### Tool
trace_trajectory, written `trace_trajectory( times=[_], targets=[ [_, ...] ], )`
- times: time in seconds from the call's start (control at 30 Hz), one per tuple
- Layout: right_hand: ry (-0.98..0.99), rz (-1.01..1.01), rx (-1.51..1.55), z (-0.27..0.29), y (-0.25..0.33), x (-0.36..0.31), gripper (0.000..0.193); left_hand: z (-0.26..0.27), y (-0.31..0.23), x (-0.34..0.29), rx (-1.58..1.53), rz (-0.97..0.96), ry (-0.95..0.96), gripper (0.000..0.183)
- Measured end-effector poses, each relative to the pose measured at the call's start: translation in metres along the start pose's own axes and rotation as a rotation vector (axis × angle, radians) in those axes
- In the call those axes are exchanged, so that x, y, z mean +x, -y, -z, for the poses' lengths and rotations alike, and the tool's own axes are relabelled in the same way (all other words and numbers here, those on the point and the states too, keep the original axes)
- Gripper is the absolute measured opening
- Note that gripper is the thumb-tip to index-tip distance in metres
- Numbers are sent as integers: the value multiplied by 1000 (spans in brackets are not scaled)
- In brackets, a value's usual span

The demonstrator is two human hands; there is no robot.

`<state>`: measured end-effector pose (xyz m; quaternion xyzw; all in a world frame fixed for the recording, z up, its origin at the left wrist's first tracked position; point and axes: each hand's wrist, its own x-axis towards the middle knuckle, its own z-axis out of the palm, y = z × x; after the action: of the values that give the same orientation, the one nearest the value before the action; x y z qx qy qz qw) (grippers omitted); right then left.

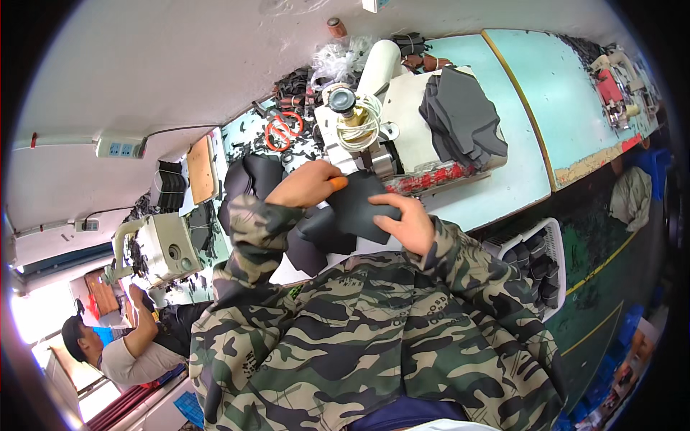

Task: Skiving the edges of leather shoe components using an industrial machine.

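"Where's the black piece (361,210)?"
"Near the desk's (516,154) front edge, in front of the machine (402,108). The left hand (305,184) pinches its top left corner and the right hand (411,224) grips its right side."

"What could go wrong?"
"A finger could get hurt, I think, if the hands push in too fast, because they're so close to the machine. And the loose pieces (316,241) under it could slide off the front edge if a sleeve (478,262) bumps them."

"And the stack (463,118) on the machine?"
"It's messy, so a hard shake might tip some off."

"Is anything in the basket (560,244)?"
"Yes, lots of dark bundles (533,269). It's just past the desk's front edge, by the right sleeve."

"And the clear bag (338,61)?"
"That's by the back edge, all crumpled. I can't tell what's inside."
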<state>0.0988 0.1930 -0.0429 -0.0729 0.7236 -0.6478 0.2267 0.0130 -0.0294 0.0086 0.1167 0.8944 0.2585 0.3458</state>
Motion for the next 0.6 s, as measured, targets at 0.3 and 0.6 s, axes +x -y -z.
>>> trace_trajectory(
  times=[0.3,0.6],
  targets=[
    [-228,455,-728,63,63,19,18,-3,-22,18,-42,-180,-95,31],
    [117,-16,137,41,37,-32,26,-77,-17,-41,-1192,104,148,35]
  ],
)
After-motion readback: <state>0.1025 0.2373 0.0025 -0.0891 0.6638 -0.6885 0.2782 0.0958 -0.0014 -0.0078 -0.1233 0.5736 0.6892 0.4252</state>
